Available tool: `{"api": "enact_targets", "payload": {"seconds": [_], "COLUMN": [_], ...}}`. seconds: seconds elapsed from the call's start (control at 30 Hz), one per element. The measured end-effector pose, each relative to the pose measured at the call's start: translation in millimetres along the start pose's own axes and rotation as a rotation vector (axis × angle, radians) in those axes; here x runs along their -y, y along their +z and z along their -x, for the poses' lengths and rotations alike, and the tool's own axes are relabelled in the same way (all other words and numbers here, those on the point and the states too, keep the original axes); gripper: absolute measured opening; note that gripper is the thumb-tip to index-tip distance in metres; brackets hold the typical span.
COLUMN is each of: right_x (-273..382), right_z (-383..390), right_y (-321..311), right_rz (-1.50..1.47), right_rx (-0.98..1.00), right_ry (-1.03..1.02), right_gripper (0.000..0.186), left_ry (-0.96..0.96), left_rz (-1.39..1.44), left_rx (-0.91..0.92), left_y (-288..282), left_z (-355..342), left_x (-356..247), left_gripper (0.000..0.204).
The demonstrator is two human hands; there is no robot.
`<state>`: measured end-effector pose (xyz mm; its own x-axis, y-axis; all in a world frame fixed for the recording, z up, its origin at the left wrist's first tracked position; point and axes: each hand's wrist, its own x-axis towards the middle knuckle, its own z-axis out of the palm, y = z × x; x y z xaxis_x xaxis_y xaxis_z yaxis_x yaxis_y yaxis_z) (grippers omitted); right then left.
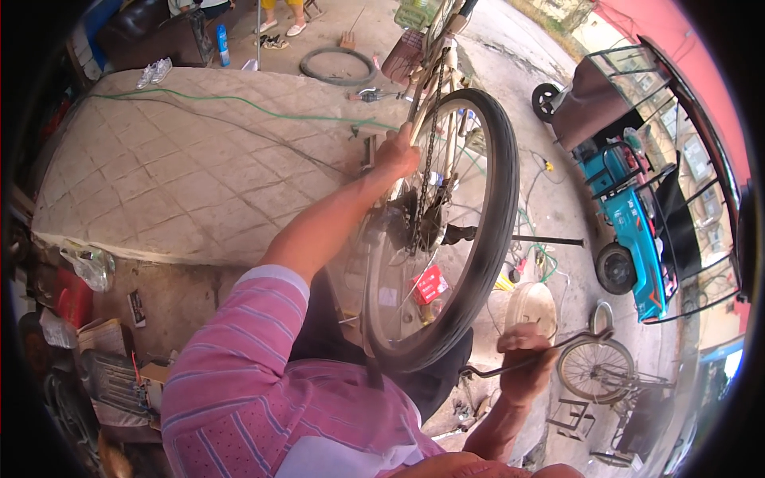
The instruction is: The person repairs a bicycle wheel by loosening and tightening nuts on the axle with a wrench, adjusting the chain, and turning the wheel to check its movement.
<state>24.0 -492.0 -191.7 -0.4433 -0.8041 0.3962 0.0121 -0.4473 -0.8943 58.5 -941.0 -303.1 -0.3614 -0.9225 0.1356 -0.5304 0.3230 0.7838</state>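
Note:
A bicycle wheel (510, 175) with a black tyre stands on edge before me, its rim and tyre slightly blurred. Beside it run the chain (434, 103) and a pale frame tube (416, 107). My left hand (400, 154) is closed round that tube, left of the chain. At the lower right, my right hand (526, 362) is closed on a thin dark metal rod (570, 341) with bent ends, apart from the tyre. Its fingers are partly hidden. The hub and sprocket (426, 227) sit at the wheel's middle.
A raised concrete slab (191, 175) with a green hose (231, 97) lies left. A round stool top (532, 309) stands beyond my right hand. Rightward are a blue tricycle (629, 215) and another bicycle (596, 370). A loose tyre (339, 65) and a person's legs (284, 14) are at the back.

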Motion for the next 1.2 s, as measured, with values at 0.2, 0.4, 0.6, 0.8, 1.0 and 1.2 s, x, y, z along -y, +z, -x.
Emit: {"api": "enact_targets", "payload": {"seconds": [0.2,0.4,0.6,0.8,1.0,1.2], "right_x": [41,82,85,58,-7,-150], "right_z": [-40,-79,-152,-192,-221,-292], "right_y": [32,68,118,125,50,-46], "right_rz": [0.293,0.360,0.495,0.677,0.632,0.466], "right_rx": [-0.009,0.158,0.353,0.474,-0.236,-0.094], "right_ry": [-0.173,-0.031,-0.143,-0.404,-0.304,0.135], "right_gripper": [0.056,0.047,0.031,0.028,0.033,0.056], "left_ry": [0.041,0.205,0.756,0.576,0.112,-0.079], "left_rz": [-0.023,0.679,0.981,0.819,0.963,0.335], "left_rx": [-0.069,-0.009,0.715,0.909,0.608,0.425], "left_y": [-10,-105,-214,-224,-193,-131], "left_z": [-17,44,160,188,224,252], "left_x": [28,-20,-120,-107,2,130], "left_gripper": [0.068,0.046,0.035,0.020,0.022,0.034]}}
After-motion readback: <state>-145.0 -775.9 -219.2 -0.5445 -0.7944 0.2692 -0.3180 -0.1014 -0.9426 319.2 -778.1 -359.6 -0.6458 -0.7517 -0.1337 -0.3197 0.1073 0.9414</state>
